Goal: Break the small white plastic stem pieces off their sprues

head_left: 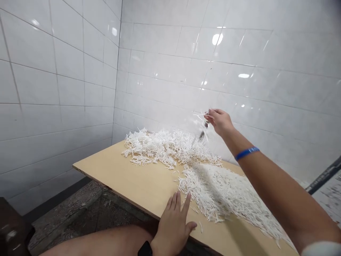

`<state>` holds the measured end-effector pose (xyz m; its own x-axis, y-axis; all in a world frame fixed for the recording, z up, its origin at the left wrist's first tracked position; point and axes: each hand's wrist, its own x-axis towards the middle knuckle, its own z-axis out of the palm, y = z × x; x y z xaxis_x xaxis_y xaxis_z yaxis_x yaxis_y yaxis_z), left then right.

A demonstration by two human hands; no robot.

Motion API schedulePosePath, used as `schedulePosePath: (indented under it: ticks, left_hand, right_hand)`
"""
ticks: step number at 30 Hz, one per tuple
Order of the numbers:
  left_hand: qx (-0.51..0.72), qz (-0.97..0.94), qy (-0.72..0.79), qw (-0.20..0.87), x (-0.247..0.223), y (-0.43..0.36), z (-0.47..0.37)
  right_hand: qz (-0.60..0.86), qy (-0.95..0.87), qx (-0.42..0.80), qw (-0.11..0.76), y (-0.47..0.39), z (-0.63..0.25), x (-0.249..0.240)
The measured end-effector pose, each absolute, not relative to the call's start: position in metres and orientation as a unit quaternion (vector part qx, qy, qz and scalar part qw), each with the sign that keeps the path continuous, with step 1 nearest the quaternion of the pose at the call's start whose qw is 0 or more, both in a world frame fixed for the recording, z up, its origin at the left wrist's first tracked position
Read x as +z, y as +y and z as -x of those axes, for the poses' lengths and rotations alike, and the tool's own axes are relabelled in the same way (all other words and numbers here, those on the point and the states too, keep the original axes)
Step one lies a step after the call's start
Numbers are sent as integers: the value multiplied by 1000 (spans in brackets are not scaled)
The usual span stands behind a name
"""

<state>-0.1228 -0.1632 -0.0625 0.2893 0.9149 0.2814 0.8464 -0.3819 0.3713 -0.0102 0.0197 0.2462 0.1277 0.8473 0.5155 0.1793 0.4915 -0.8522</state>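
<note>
My right hand (220,122) is raised above the far side of the board, fingers pinched on a small bunch of thin white strips (200,115). Several blurred white bits hang or fall just below it. Beneath the fingers is a narrow dark object (201,135), too blurred to name; I cannot tell whether the hand touches it. My left hand (173,224) lies palm down at the board's near edge, fingers stretched and thumb out, holding nothing. Just beyond it spreads a pile of loose short white strips (226,185). Farther back sits a heap of tangled, branching white clusters (160,144).
The tan wooden board (144,181) has its near edge close to my leg (112,241). White tiled walls (165,71) rise behind and to the left. A dark bar (323,177) stands at the right. Lower left is a dark brown object (13,227).
</note>
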Motion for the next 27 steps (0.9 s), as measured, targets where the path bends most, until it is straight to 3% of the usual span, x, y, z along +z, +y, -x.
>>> schedulePosePath:
  ticks: [4, 9, 14, 18, 20, 23, 27]
  left_hand:
    - [230, -793, 555, 102, -62, -163, 123]
    - [237, -789, 554, 120, -65, -162, 121]
    - [211, -772, 581, 149, -54, -162, 127]
    - [202, -760, 596, 162, -50, -158, 141]
    - [222, -757, 593, 163, -48, -156, 150]
    - [283, -723, 601, 188, -36, -148, 167]
    - [352, -657, 641, 183, 3, -109, 191]
  right_hand:
    - [506, -606, 207, 578, 59, 6, 231]
    - [517, -663, 213, 498, 5, 4, 124]
    - [396, -858, 69, 321, -95, -24, 23]
    - [234, -967, -19, 100, -132, -52, -6]
    - [217, -974, -42, 53, -118, -64, -10]
    - [276, -955, -85, 70, -83, -73, -10]
    - [271, -938, -91, 194, -81, -64, -10]
